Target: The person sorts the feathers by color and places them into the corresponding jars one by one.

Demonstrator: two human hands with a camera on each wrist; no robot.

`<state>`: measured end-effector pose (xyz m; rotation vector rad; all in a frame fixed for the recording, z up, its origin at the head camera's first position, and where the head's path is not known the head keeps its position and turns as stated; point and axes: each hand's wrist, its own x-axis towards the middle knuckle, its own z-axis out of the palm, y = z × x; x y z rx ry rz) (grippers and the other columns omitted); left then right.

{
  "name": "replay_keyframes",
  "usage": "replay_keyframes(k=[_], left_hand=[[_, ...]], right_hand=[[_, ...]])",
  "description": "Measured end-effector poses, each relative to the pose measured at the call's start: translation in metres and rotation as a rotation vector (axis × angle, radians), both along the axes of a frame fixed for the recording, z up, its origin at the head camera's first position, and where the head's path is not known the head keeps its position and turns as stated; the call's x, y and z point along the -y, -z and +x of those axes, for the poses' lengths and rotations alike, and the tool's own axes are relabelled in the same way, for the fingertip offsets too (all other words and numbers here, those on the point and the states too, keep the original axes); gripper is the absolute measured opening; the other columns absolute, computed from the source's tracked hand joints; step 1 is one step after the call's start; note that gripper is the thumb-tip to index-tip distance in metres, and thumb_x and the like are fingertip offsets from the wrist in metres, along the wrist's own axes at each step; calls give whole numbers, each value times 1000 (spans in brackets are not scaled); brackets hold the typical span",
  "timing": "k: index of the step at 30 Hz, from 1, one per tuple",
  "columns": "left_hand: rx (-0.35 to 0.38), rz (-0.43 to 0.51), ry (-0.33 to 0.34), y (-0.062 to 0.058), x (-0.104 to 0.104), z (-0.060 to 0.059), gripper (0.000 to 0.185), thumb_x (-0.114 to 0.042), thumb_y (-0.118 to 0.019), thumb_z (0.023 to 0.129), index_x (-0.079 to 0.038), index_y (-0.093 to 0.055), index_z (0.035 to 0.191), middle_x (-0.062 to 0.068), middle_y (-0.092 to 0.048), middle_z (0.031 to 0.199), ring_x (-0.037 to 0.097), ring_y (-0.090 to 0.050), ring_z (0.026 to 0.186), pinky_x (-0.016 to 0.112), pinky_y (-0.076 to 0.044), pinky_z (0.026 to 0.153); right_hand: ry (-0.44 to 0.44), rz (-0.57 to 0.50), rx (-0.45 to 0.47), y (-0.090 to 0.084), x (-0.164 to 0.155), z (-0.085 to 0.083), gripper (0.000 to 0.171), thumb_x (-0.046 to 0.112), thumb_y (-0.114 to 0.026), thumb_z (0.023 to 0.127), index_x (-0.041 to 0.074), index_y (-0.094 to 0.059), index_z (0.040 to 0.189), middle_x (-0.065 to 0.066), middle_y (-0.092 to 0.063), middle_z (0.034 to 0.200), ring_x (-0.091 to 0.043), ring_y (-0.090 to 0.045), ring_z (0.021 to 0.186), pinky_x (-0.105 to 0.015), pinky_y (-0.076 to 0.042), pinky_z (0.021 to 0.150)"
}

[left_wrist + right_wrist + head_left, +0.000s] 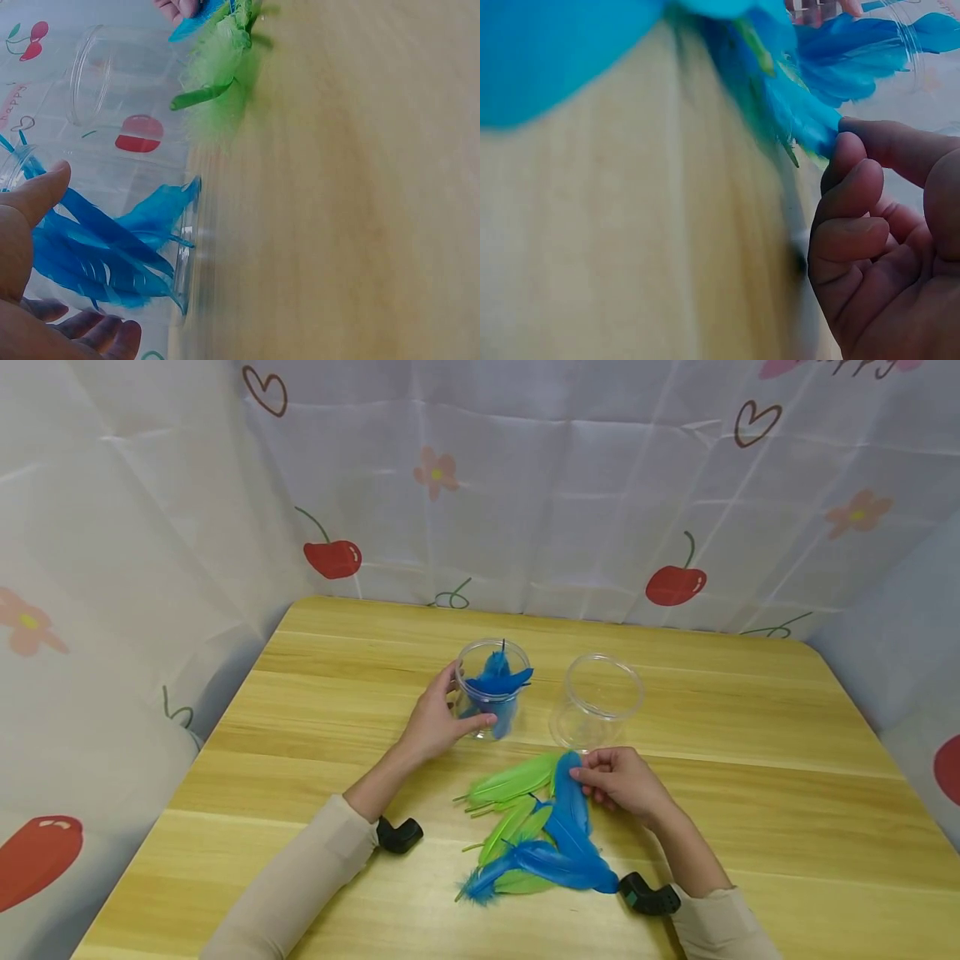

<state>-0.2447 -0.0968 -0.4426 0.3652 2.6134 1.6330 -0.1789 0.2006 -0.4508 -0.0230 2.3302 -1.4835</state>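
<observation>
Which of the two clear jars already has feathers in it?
The jar in the left hand's grip, holding blue feathers; the other jar is empty.

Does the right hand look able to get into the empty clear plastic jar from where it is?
Probably yes. The empty clear plastic jar stands upright and open-topped just beyond the right hand, with nothing between them. The hand is pinching a blue feather, which would go along.
</observation>
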Motion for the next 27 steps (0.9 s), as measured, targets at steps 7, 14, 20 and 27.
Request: replay_keyframes(k=[7,14,20,27], left_hand=[[-1,7,4,0,0,1,99,-33,-84,80,-9,-25,156,18,-42,148,37,-43,133,52,-41,106],[-6,7,8,0,0,0,99,-34,-84,80,-11,-25,156,18,-42,148,36,-43,133,53,-41,106],[-12,6,11,-1,0,1,99,-34,-84,80,-11,-25,156,18,-42,148,36,-43,133,53,-41,106],[-14,12,11,-1,0,1,100,-34,-84,80,-9,-25,156,18,-42,147,36,-43,132,53,-41,106]], right_hand=[[-30,-3,-28,-9,-4,5,22,16,-67,95,-5,-63,95,-5,-59,70,-17,-53,62,-23,-46,52],[-66,-52,-120,-22,-6,10,19,11,-65,95,-9,-62,93,-11,-56,69,-14,-49,59,-21,-41,49],[-6,-98,-220,-34,-3,14,19,9,-65,95,-10,-62,93,-13,-60,71,-16,-50,58,-25,-44,51],[109,-179,-351,-43,-1,15,16,6,-64,96,-7,-61,87,-8,-64,68,-18,-55,57,-26,-48,51]])
